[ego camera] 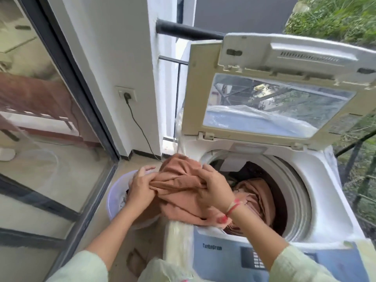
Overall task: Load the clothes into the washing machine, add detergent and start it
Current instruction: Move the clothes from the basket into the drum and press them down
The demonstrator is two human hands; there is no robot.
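A top-loading washing machine [317,186] stands at the right with its lid [284,86] raised. Its drum [289,192] holds several clothes, dark ones at the back and peach fabric on top. A bunched peach garment [179,176] hangs over the machine's left rim. My left hand [142,188] grips its left side, above a white laundry basket [116,198] on the floor. My right hand [215,186] grips its right side at the drum's edge. The control panel [254,259] lies at the front.
A sliding glass door [50,119] fills the left. A power cord [140,127] runs from a wall socket [127,94] down to the floor behind the basket. A metal railing [354,159] and greenery lie behind the machine. Plastic wrap [179,241] covers the machine's front left corner.
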